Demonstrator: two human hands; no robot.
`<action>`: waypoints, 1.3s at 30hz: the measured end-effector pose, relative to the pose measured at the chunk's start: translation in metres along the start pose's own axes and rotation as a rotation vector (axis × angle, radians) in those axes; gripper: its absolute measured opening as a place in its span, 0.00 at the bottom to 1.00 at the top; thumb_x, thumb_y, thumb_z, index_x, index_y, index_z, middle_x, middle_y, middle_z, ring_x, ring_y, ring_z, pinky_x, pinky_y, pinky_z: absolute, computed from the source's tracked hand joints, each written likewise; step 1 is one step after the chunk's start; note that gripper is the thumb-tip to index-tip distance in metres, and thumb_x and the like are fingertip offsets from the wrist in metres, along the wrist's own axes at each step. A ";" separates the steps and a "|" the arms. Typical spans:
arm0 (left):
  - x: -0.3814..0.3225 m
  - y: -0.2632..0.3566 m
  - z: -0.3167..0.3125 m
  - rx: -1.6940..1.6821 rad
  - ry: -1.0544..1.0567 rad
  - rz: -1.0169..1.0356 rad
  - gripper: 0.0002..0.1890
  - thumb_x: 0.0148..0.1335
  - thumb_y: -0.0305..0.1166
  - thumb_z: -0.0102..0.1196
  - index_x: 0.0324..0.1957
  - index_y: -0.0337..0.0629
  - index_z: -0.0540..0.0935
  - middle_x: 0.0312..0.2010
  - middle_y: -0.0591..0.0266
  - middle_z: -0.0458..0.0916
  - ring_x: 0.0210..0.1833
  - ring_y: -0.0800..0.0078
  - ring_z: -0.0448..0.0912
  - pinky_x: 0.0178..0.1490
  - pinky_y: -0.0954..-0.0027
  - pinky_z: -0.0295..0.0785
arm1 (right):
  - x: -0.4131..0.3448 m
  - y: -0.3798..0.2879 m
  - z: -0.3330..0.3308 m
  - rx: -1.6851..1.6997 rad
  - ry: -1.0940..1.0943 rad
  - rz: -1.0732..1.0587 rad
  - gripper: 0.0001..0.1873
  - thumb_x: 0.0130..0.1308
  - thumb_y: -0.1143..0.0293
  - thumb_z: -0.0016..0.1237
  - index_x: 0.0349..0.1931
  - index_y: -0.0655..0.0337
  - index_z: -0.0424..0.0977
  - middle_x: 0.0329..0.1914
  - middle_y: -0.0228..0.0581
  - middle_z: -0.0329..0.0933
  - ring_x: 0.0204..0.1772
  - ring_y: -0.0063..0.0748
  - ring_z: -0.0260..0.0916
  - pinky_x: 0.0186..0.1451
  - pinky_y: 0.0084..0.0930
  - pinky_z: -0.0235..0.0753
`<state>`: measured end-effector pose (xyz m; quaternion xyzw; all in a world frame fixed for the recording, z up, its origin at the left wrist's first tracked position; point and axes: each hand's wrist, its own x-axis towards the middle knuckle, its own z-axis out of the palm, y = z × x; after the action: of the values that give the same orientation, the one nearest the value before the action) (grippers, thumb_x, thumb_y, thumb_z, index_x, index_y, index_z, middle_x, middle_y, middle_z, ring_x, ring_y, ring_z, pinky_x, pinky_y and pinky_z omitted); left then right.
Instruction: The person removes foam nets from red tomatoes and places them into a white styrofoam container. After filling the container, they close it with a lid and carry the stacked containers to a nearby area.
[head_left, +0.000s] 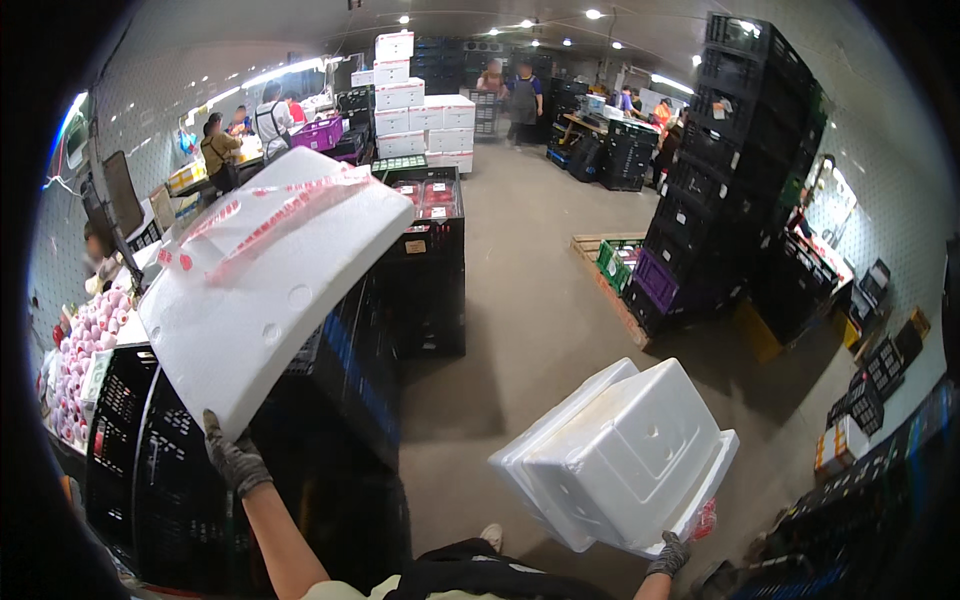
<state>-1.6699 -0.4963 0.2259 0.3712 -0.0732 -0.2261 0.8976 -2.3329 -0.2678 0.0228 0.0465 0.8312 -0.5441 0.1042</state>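
Observation:
My left hand (234, 454), in a grey glove, grips the lower corner of a white foam lid (277, 262) raised at the left. Clear tape with red print hangs loosely across the lid's upper face. Low on the right, my right hand (669, 555), also gloved, holds the lower edge of white foam box parts (630, 450). A box body and flatter pieces appear stacked there, tilted above the floor. A red-and-clear scrap of tape (703, 520) sticks out beside my right hand. The fingers under the foam are partly hidden.
Black crates (180, 465) stand at the left, near netted fruit (90, 345). Packed red fruit (437, 196) fills a crate ahead, before stacked white boxes (450, 112). A tall black crate stack (697, 180) and a wooden pallet (611, 292) stand right. Several people work farther back.

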 end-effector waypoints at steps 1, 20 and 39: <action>-0.006 -0.021 0.023 -0.025 0.051 -0.031 0.27 0.55 0.42 0.60 0.48 0.29 0.71 0.43 0.51 0.74 0.44 0.61 0.74 0.45 0.65 0.74 | 0.032 -0.006 0.016 0.029 -0.009 0.009 0.20 0.37 0.75 0.61 0.35 0.74 0.75 0.33 0.42 0.76 0.27 0.37 0.70 0.34 0.34 0.72; 0.017 -0.260 0.314 -0.193 0.331 0.179 0.29 0.50 0.43 0.62 0.53 0.43 0.71 0.47 0.54 0.71 0.49 0.56 0.68 0.47 0.55 0.68 | 0.270 -0.263 0.484 0.170 -0.225 -0.022 0.14 0.44 0.73 0.60 0.31 0.74 0.76 0.29 0.42 0.73 0.27 0.37 0.68 0.31 0.35 0.71; 0.196 -0.542 0.537 -0.227 0.528 0.352 0.26 0.57 0.42 0.56 0.53 0.37 0.69 0.47 0.52 0.73 0.48 0.58 0.72 0.45 0.62 0.72 | 0.345 -0.496 0.959 0.197 -0.446 -0.127 0.20 0.45 0.76 0.57 0.41 0.75 0.74 0.35 0.47 0.74 0.31 0.41 0.70 0.34 0.40 0.73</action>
<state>-1.8473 -1.2638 0.2225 0.2963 0.1247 0.0296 0.9465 -2.6461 -1.3576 0.0190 -0.1170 0.7318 -0.6248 0.2458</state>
